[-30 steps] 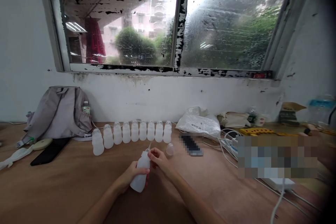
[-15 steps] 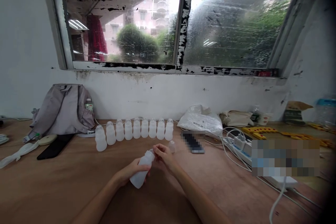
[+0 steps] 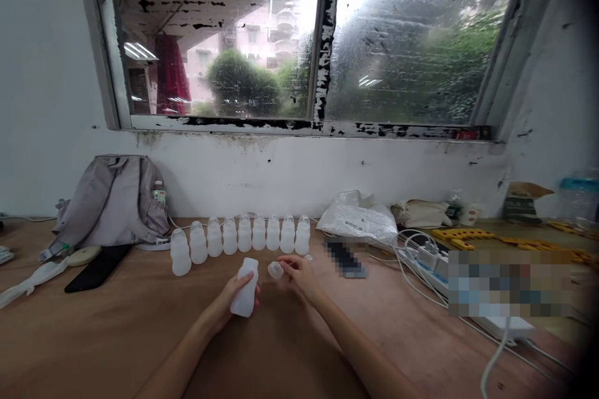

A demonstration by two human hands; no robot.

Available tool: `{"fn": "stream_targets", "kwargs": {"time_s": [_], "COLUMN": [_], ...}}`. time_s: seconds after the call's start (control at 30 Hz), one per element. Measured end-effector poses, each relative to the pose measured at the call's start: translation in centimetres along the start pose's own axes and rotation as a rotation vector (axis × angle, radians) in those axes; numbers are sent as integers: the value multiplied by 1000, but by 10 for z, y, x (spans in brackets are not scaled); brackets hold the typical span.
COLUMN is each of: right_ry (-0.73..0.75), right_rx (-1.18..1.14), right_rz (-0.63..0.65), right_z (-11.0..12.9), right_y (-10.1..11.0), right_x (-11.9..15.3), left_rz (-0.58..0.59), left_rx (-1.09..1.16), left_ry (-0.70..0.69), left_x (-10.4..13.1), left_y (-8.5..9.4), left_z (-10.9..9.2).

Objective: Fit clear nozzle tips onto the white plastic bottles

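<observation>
"What sort of place are you in?"
"A makeshift workroom, I'd say, though I can't tell whether it's a workshop's or an office's."
"What shows it?"
"Tube lights [image 3: 140, 51] glint in the window [image 3: 302, 43], whose frame [image 3: 323, 50] is peeling; the wall [image 3: 262, 168] is stained. Along my table [image 3: 397, 336] stand nine matching baby bottles [image 3: 244, 237], with a power strip [image 3: 512, 329] to my right and a backpack [image 3: 110, 202] to my left."

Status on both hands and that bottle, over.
Left hand gripping bottle, neck uncovered. Right hand holding clear top piece, apart from bottle. Nine bottles lined up beyond.
</observation>
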State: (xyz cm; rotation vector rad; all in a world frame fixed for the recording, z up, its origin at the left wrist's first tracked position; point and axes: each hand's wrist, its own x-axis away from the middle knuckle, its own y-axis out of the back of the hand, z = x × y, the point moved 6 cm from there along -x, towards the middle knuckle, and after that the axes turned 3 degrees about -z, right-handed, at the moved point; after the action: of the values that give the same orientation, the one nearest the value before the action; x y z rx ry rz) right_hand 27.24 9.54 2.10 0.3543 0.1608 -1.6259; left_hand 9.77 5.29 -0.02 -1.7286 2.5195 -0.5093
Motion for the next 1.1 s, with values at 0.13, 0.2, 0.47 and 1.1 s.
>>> {"fn": "stream_targets", "kwargs": {"time_s": [0.13, 0.2, 0.47, 1.1], "right_ry": [120, 139, 133, -117], "right_rx": [224, 237, 151, 904], "right_rz": [40, 65, 311, -319], "right_z": [-6, -4, 43, 58], "right_y": [-18, -25, -39, 130], "right_x": [-14, -20, -20, -70], "left_rz": [-85, -129, -377, -154], "left_rx": [97, 75, -439, -1355], "left_ry": [-39, -107, -581, -612], "left_x": [-10, -15, -19, -52], "left_y": [17, 25, 21, 3], "left_z": [0, -1, -27, -7]}}
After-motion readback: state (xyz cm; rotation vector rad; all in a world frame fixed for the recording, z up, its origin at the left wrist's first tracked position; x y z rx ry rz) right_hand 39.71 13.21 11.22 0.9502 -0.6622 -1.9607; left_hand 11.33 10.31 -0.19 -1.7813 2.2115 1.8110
